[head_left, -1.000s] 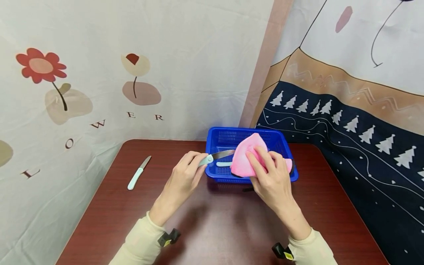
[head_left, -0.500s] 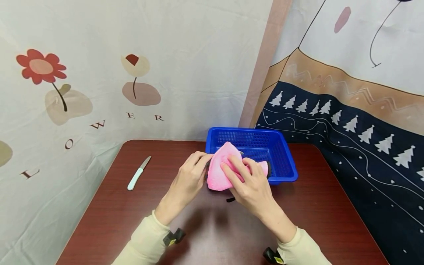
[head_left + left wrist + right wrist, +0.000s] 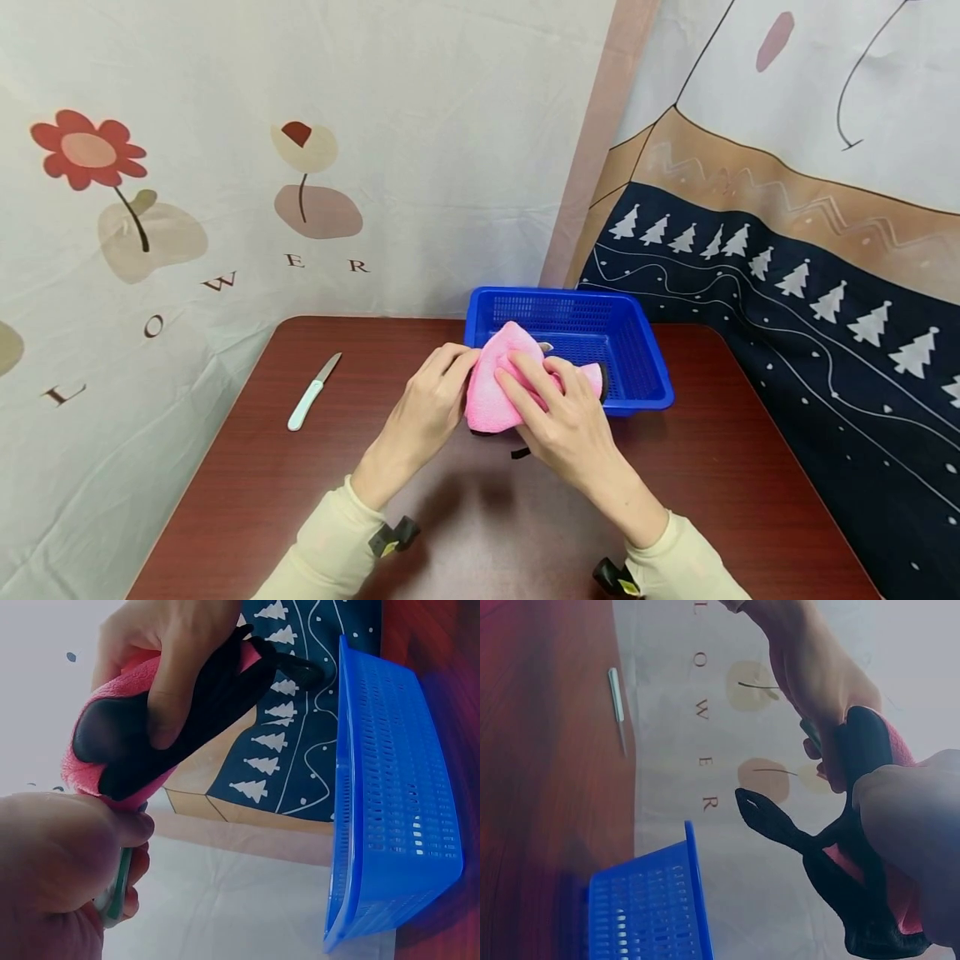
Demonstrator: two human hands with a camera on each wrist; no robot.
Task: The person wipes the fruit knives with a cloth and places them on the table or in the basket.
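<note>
A folded pink cloth (image 3: pixel 495 387) with black edging and a black loop is gripped by my right hand (image 3: pixel 570 425), in front of and above the blue basket. My left hand (image 3: pixel 423 400) holds a knife by its pale green handle (image 3: pixel 118 892), seen below the thumb in the left wrist view. Its blade is hidden by the cloth, whose left edge meets my left fingertips. In the left wrist view the right thumb presses along the black underside (image 3: pixel 124 727) of the cloth.
Behind the hands stands the blue perforated basket (image 3: pixel 651 375), with a small silvery tip (image 3: pixel 546 347) showing beyond the cloth. Another knife (image 3: pixel 306 406) with a pale handle lies on the brown table (image 3: pixel 247 500) at the left. Printed fabric hangs behind.
The cloth has moved left and down with my right hand, along the knife to my left fingers, covering the blade that showed earlier. Over the last half second the hands barely move.
</note>
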